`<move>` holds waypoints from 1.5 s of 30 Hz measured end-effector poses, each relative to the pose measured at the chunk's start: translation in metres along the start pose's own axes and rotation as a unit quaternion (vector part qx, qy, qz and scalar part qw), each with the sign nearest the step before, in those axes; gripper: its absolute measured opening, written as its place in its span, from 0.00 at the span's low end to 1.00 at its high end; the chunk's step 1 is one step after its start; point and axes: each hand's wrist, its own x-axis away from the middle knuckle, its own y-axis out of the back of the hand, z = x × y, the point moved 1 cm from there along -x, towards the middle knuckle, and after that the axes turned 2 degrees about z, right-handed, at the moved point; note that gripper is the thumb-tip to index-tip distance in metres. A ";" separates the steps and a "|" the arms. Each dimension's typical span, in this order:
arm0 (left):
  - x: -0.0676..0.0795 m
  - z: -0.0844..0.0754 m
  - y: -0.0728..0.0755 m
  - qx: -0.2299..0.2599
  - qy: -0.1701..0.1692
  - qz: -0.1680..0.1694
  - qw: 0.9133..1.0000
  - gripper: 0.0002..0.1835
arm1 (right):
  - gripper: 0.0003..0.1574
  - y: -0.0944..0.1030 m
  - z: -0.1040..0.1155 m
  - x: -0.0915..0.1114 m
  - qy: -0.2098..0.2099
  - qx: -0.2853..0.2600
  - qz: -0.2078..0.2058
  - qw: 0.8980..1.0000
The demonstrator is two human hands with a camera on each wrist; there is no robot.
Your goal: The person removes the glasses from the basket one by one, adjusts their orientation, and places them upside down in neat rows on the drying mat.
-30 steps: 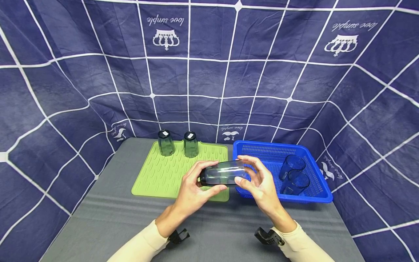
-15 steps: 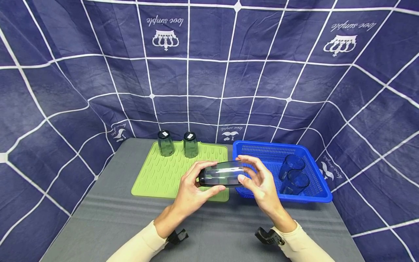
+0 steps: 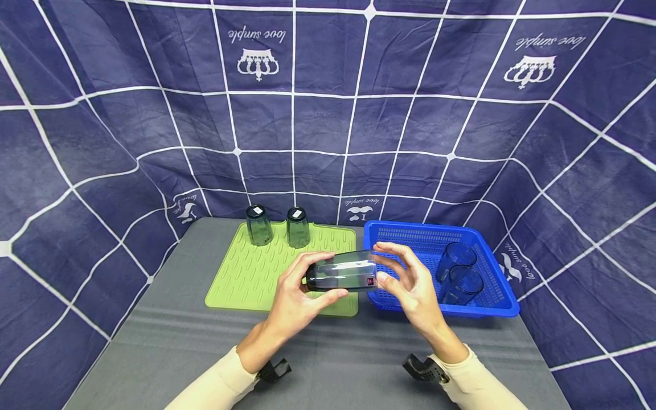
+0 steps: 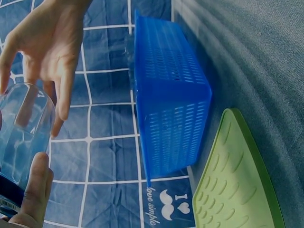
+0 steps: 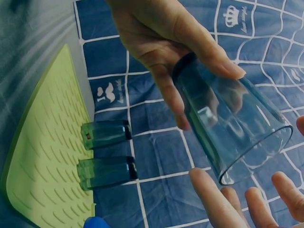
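My left hand grips a smoky tinted drinking glass round its base end, thumb on the near side. The glass lies sideways in the air, mouth toward my right hand. A small dark red label shows near its rim. My right hand has its fingers spread and loosely bent around the mouth; in the right wrist view its fingertips stand just off the rim. Two similar glasses, a left one and a right one, stand upside down on a green drying mat.
A blue plastic basket stands right of the mat. Inside it, at the right end, are two glasses, a rear one and a front one. Grey cloth covers the table; a blue checked curtain hangs behind and at both sides.
The held glass has shifted slightly left with my left hand and turned, bringing the red label into view. My right thumb has slid from the glass's side to its rim end.
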 end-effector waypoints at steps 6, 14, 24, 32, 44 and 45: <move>0.000 0.000 0.002 -0.004 0.004 -0.005 1.000 0.40 | 0.33 0.005 0.000 0.001 0.015 -0.004 0.002 1.000; 0.001 0.002 0.005 -0.013 0.004 -0.006 1.000 0.40 | 0.33 0.009 -0.002 0.002 0.038 -0.012 0.004 0.999; 0.000 0.003 0.008 -0.027 0.016 -0.014 0.999 0.40 | 0.35 0.014 0.001 0.005 0.020 0.025 -0.001 0.999; 0.000 0.004 0.010 -0.037 0.028 -0.023 0.999 0.41 | 0.35 0.020 0.002 0.006 0.018 0.038 -0.010 0.999; -0.004 0.008 0.013 -0.047 0.042 -0.029 0.998 0.42 | 0.36 0.030 0.000 0.007 0.044 0.058 -0.017 0.997; -0.004 0.009 0.014 -0.043 0.045 -0.029 0.998 0.42 | 0.36 0.031 0.000 0.007 0.045 0.060 -0.019 0.997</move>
